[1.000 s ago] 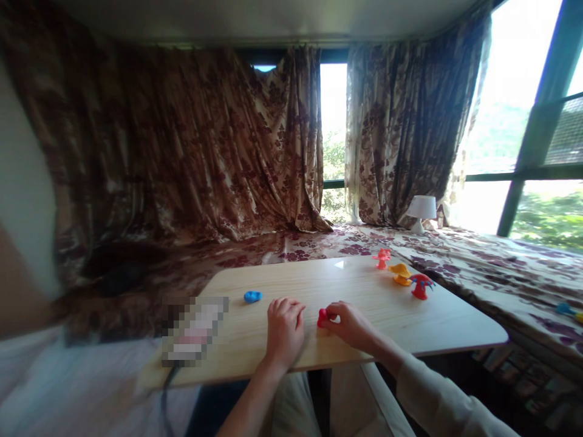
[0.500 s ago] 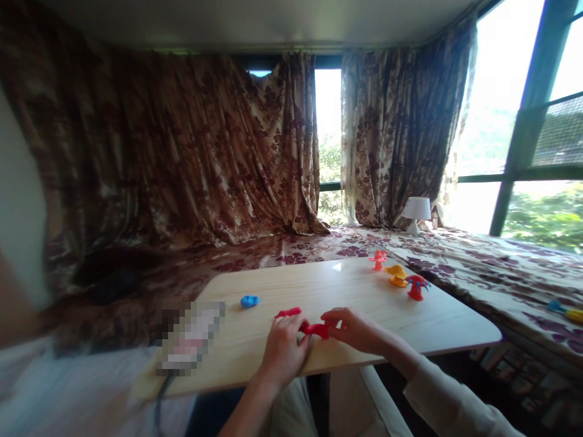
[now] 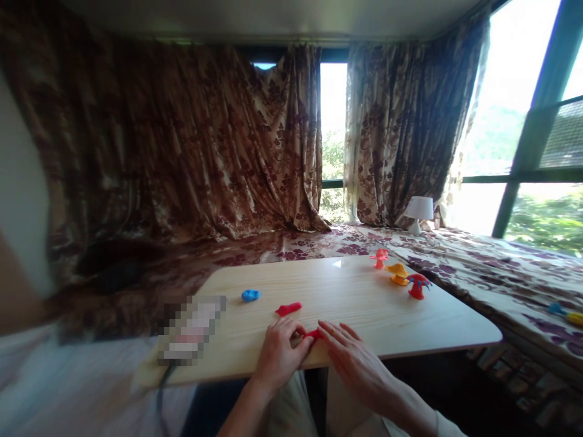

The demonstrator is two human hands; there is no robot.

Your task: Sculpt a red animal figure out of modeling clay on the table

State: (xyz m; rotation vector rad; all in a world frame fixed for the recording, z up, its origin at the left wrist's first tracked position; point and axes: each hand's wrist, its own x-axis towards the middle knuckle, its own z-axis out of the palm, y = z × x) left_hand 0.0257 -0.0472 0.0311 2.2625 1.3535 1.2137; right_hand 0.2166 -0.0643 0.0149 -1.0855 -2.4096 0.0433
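My left hand (image 3: pixel 283 353) pinches one end of a small red roll of modelling clay (image 3: pixel 313 334) near the front edge of the table. Over the other end lies my right hand (image 3: pixel 350 358), its fingers stretched out flat, touching the clay and hiding part of it. Just beyond my left fingers, a second piece of red clay (image 3: pixel 288 309) rests on the tabletop. Farther left sits a blue lump of clay (image 3: pixel 250 295).
The pale wooden table (image 3: pixel 364 309) carries a pink figure (image 3: pixel 379 258), a yellow figure (image 3: pixel 398 274) and a red figure with blue bits (image 3: pixel 417 286) at the right. A blurred-out device (image 3: pixel 191 331) with a cable lies left. A white lamp (image 3: pixel 419 212) stands behind.
My right hand has gone from holding the red clay's end with bent fingers to lying flat over it. The clay is now lower and more covered. My left hand keeps its pinch.
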